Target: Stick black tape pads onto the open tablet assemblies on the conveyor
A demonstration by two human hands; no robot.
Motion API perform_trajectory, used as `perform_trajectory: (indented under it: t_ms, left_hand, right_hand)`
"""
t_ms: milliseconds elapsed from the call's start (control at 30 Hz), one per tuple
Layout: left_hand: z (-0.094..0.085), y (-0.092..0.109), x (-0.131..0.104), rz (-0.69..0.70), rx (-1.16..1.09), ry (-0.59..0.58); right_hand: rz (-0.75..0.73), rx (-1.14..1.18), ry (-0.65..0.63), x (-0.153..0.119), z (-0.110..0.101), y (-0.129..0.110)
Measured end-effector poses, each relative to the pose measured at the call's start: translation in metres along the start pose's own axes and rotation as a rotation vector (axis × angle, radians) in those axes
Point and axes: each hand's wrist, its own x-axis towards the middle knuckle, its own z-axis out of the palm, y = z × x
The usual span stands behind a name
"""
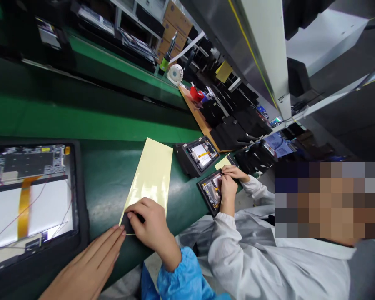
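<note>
Wht fan (175,74) nr cardbd boxes (177,21), co-worker (268,262) in wht coat

pale yellow sheet (154,171), long, glossy, flat on green bench (104,177); small black piece (128,226) at near end.

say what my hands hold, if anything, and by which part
Your right hand seemingly pinches the black piece by its edge; your left hand apparently holds nothing.

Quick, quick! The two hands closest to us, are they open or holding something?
Left hand: open, fingers straight, tips at the black piece.
Right hand: fingers curled at the black piece; can't tell whether it's gripped.
</note>
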Motion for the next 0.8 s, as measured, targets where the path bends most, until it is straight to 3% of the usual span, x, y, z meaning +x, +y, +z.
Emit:
perform_trajectory:
  t_ms: [133,233,567,800]
  left_hand:
    - [-0.014,0.008,0.012,0.195,0.345,-0.017]
    - [-0.019,0.01,0.017,0.245,0.422,-0.015]
    - [-0.018,0.014,0.013,0.202,0.503,-0.072]
    - [-0.024,0.022,0.023,0.185,0.449,0.019]
  right_hand:
    - [0.019,0.017,0.005,0.0,-0.002,-0.004]
    - [0.019,0.047,0.017,0.0,-0.002,-0.004]
    - [0.013,0.08,0.004,-0.001,-0.002,-0.003]
    - [0.009,0.082,0.017,0.0,0.0,-0.002]
